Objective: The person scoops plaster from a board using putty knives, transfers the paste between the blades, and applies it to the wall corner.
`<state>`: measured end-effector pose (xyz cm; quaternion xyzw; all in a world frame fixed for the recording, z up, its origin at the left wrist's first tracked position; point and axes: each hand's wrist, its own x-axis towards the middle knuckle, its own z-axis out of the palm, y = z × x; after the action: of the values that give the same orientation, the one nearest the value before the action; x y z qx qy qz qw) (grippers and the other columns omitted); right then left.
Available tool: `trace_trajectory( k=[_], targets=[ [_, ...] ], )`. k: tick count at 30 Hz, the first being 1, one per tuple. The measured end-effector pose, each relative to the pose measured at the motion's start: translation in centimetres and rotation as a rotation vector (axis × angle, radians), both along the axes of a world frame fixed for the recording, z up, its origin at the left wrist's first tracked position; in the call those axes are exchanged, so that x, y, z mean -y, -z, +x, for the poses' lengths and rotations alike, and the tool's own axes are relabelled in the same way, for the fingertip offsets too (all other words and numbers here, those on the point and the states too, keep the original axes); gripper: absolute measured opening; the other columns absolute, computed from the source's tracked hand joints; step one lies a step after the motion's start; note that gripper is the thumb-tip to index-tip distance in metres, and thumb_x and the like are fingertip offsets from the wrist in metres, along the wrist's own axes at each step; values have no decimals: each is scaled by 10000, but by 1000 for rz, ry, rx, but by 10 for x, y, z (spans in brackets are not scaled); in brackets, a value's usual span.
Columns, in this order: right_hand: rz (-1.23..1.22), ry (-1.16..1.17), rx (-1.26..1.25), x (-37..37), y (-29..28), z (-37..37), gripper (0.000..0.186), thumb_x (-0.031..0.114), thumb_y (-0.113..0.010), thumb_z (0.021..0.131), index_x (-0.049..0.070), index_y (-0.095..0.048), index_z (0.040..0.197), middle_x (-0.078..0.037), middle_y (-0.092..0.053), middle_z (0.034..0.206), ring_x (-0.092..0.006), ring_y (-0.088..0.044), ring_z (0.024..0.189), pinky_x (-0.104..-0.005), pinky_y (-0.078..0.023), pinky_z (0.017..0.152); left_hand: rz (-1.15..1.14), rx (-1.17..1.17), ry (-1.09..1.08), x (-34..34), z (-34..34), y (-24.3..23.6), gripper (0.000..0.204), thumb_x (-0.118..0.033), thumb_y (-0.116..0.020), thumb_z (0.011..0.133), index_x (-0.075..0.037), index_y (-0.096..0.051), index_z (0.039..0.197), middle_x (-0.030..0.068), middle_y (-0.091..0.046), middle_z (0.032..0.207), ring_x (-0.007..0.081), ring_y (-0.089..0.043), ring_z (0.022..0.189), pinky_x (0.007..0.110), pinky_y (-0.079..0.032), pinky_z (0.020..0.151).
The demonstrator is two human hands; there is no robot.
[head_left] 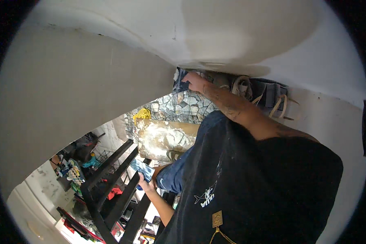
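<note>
Low at the left, my left hand [146, 184] is closed on the edge of a flat rectangular panel [143, 169], pale blue with white smears; its exact kind does not show. My right arm reaches far forward along the wall. At its end, my right hand [196, 81] has its index finger stretched out over a dark blue, white-marked thing [180, 83] in the corner. The finger appears to touch it. The other fingers are partly hidden.
Below lies a white-smeared board [166, 136] with a yellow cloth [142, 114] beside it, on stone-patterned flooring [183, 104]. Black stair treads [110, 166] stand at lower left. A rolled mat [242, 86] and dark bags [271, 95] line the right wall.
</note>
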<state>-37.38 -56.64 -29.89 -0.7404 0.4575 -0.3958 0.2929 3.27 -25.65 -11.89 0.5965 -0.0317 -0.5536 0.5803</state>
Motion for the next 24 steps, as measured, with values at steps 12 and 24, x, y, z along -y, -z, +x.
trace_trajectory(
  k=[12,24],
  targets=[
    [-27,4,-152,30,-36,31,265,33,-570,460,78,-591,721,-105,-561,759,-297,-510,783,-391,-373,708,34,-7,-42,-13,-5,11,410,-169,-594,738,-17,-426,1080,75,-530,975,206,-532,870,325,-450,774],
    [816,429,1149,44,-44,75,349,-9,-504,570,29,-498,917,-43,-481,670,-167,-474,647,-317,-392,529,0,215,75,-1,-21,7,425,-254,-596,742,15,-437,1030,72,-533,928,183,-537,815,298,-455,725]
  ],
)
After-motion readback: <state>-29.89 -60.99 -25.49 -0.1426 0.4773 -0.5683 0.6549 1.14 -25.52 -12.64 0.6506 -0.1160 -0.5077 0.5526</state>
